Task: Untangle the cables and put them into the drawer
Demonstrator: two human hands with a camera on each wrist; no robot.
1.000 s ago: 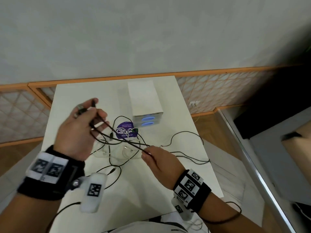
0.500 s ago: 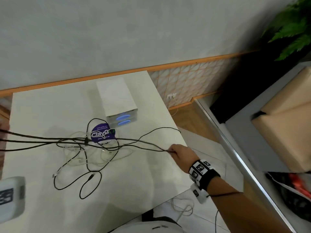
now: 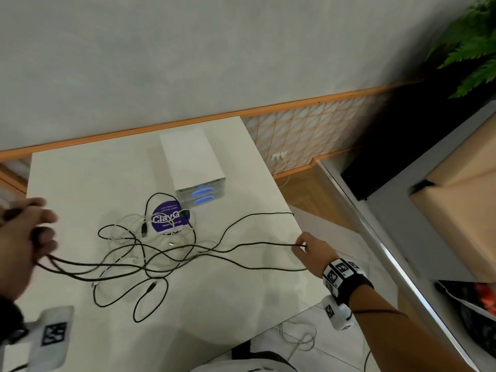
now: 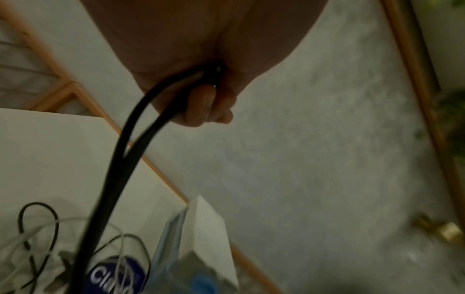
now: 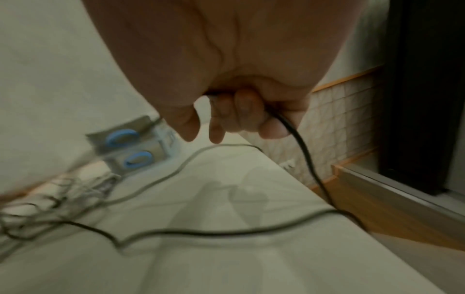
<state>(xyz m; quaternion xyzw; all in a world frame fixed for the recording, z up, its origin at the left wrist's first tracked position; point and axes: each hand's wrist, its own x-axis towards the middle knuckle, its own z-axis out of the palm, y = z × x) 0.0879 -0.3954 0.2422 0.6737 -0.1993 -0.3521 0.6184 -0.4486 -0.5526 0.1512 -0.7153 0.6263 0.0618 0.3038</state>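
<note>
My left grip [image 3: 25, 237]: fingers curled round bunched black cable [image 3: 188, 253] strands. My right grip [image 3: 312, 249]: clamped on that cable's end, beyond the surface [image 3: 80, 183] edge right of the drawer unit [image 3: 200, 193]. Right wrist view alone shows the curled fingers [image 5: 247, 111]. Since half a second ago, the cable has slackened.

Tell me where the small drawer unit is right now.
In the head view the drawer unit stands at the table's far side, right of centre, just behind the purple sticker and the cable tangle.
</note>
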